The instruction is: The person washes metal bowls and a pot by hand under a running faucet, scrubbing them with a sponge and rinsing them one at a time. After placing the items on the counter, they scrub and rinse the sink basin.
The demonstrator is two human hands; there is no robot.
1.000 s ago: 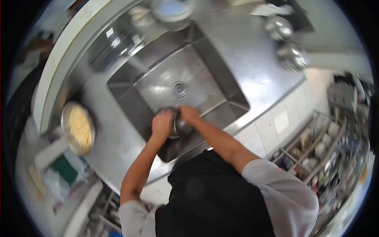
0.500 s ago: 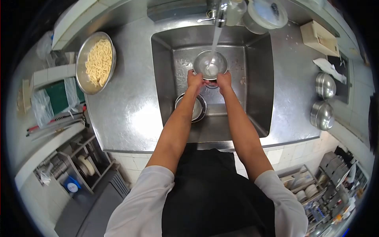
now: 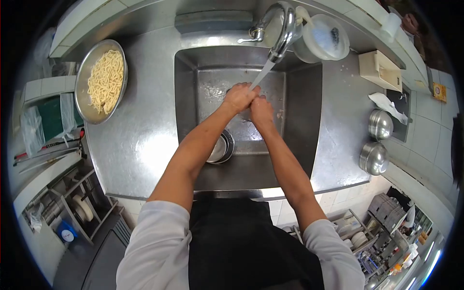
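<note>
- Head view: both hands meet over the sink (image 3: pixel 303 113), right under the stream of water (image 3: pixel 261 76) that falls slantwise from the faucet (image 3: pixel 284 25).
- The left hand (image 3: pixel 237 98) lies against and partly over the fingers of the right hand (image 3: pixel 261 110). The two are pressed together and touching. No object shows between them, and it cannot be told how tightly the fingers are curled.
- The water lands where the two hands join, near the back half of the basin.
- A stack of steel bowls (image 3: pixel 221 148) sits on the sink floor. It is partly hidden under the left forearm, nearer the person than the hands and apart from them.
- The sink is set into a steel table (image 3: pixel 145 145).
- On the table to the left, well apart from the hands, stands a round metal pan of noodles (image 3: pixel 101 79).
- Just beside the faucet at the back right is a lidded plastic tub (image 3: pixel 324 37).
- Further right on the table are a small cream box (image 3: pixel 383 70) and a crumpled white cloth (image 3: pixel 385 102). Two upturned steel bowls (image 3: pixel 380 124) stand there one behind the other.
- The person wears a black apron over light short sleeves.
</note>
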